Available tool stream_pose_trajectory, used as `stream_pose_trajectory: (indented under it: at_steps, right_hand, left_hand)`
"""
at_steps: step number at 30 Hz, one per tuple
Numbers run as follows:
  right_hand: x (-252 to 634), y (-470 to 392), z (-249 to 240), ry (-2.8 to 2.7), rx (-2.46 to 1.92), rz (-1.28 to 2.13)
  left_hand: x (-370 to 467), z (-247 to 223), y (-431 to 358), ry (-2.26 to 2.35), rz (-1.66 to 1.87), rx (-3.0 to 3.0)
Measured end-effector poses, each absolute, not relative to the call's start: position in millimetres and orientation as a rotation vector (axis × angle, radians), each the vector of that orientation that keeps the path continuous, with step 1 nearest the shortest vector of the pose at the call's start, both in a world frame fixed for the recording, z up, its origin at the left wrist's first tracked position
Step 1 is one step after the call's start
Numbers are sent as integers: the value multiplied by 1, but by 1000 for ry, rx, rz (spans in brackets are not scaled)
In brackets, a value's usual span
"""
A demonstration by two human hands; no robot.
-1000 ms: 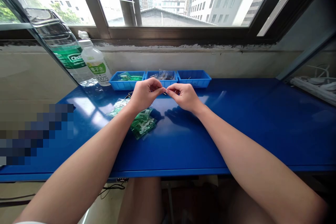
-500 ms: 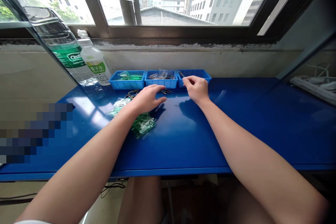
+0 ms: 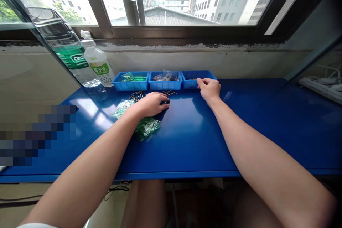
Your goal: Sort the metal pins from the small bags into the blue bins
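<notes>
Thin dark pins [image 3: 169, 92] with brassy glints lie loose on the blue table [image 3: 197, 142], just in front of the middle bin [image 3: 165, 85], and more of them form a second loose cluster [image 3: 136, 96] farther left, in front of the left bin [image 3: 130, 86]. A few small dark bits also show inside the right bin [image 3: 190, 84], close to the fingertips of the right hand [image 3: 210, 89]. That hand is at the bin's front edge, thumb and forefinger brought together; whether anything is pinched between them cannot be told. The left hand [image 3: 154, 104] is palm down and low over the table, loosely open with its fingers slightly bent, beside the pins; what may lie under its fingers is hidden. Under and beside its wrist are green packets [image 3: 148, 128] in clear, shiny wrapping. Green packets show in the left bin too, and clear bags in the middle one. Left of the bins stand a small bottle [image 3: 99, 66] with a green label and, behind it, a large clear bottle [image 3: 71, 58]. A window [image 3: 184, 32] spans the wall beyond.
</notes>
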State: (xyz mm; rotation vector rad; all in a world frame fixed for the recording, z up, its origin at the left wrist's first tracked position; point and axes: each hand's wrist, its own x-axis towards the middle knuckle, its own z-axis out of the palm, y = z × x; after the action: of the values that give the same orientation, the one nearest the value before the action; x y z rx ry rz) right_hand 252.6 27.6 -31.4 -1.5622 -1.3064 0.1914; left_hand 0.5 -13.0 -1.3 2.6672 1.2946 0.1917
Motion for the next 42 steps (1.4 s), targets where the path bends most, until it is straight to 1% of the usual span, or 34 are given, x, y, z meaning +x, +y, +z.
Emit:
stream_pose_trajectory:
  at_steps: [9, 15, 17, 21, 24, 28, 33, 37, 42]
  right_hand:
    - [246, 23, -26, -1428, -1570, 130]
    - [231, 13, -20, -1602, -1492, 89]
    - [228, 10, -19, -1673, -1446, 118]
    - [224, 7, -23, -1881, -1350, 253]
    - [218, 5, -26, -2062, -1320, 269]
    - [208, 0, -27, -2275, -1333, 174]
    - [197, -1, -28, -2360, -1415, 93]
    - [196, 0, -28, -2336, -1392, 176]
    - [198, -2, -26, -2252, -1227, 384]
  left_hand:
    - [-4, 3, -11, 1312, 230, 2694]
    - [-19, 10, -3, 1466, 489, 2642]
    - [-25, 11, 0, 1554, 532, 2592]
    - [-28, 6, 5, 1639, 477, 2588]
    - [-23, -1, 5, 1590, 459, 2636]
    - [-13, -9, 3, 1496, 382, 2680]
    - [-4, -16, 5, 1464, 283, 2690]
    - [0, -13, 4, 1395, 264, 2708]
    - [-1, 0, -5, 1250, 385, 2673]
